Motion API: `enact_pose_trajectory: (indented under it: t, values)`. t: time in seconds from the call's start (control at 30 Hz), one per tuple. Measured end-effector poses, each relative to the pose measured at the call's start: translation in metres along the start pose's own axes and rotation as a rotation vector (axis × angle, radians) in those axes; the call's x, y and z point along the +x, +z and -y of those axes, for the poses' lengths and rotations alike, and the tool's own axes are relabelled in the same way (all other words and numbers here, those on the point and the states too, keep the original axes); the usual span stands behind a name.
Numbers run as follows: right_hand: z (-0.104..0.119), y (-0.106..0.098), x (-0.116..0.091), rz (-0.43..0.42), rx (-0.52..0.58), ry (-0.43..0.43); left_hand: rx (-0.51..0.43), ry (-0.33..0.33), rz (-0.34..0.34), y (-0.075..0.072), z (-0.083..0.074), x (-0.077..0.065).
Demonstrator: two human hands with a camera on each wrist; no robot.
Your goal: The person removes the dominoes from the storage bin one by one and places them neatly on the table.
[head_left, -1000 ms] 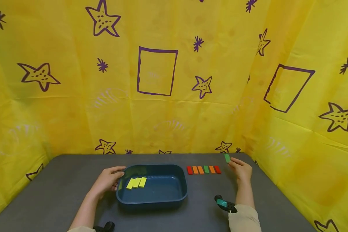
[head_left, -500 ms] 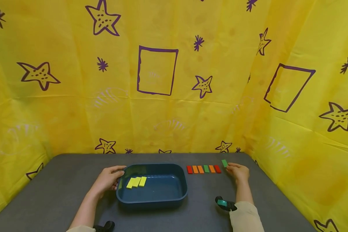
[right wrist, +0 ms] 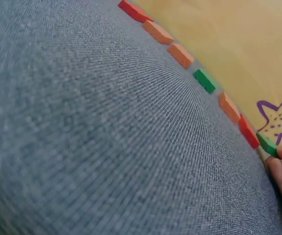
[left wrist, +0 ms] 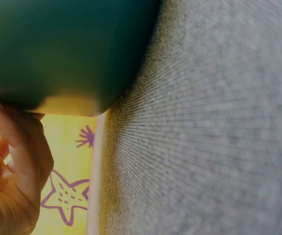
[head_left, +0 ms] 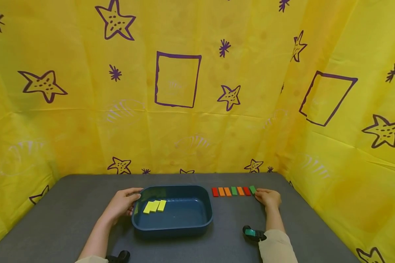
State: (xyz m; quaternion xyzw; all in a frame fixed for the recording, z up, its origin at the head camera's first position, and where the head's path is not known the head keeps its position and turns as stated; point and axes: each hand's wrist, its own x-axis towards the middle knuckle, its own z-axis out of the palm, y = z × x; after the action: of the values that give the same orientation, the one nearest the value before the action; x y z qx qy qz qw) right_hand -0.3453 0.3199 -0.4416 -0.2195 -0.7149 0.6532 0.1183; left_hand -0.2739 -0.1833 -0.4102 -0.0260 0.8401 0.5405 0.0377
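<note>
And there, the right hand (head_left: 269, 199) pinched a green tile (head_left: 252, 190) between finger and thumb, just beside the nearest red tile (head_left: 247, 191) on the worktop (head_left: 227, 237)! Well to the green tile's left, the left hand (head_left: 121, 204) gripped the tub (head_left: 184, 216) by its left end, yellow tiles (head_left: 154, 206) inside.

- Head view: bright, even, soft light; its source lies outside the frame.
- The yellow fabric curtain with purple drawings (head_left: 177, 128) shows duller, shaded patches, and its side panels flare outward towards the frame edges.
- A soft shadow lies on the dark grey cloth-covered desk (head_left: 227, 233) under the near side of the dark blue rectangular plastic tub (head_left: 171, 232).
- Left wrist view: the tub's wall is smooth and blurred, with a yellow sheen low down.
- Right wrist view: the weave smears at lower left.
</note>
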Motion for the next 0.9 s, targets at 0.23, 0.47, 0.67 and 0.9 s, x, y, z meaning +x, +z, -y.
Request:
enact_pose_trajectory:
  t: [0.23, 0.47, 0.67, 0.9]
  values:
    - [0.0006, -0.0008, 0.0033, -0.009, -0.078, -0.028, -0.002, 0.001, -0.009, 0.0008, 0.0007, 0.0006]
    - [0.0005, -0.0006, 0.0032, -0.035, -0.095, -0.047, -0.011, 0.001, -0.009, 0.0017, -0.0001, -0.0003]
    - [-0.0003, 0.0011, 0.0042, -0.074, -0.107, -0.063, -0.010, 0.005, -0.009, 0.0018, 0.0001, -0.0001]
    - [-0.0027, 0.0022, 0.0031, -0.076, -0.134, -0.090, -0.007, 0.011, -0.010, 0.0015, 0.0002, -0.0004]
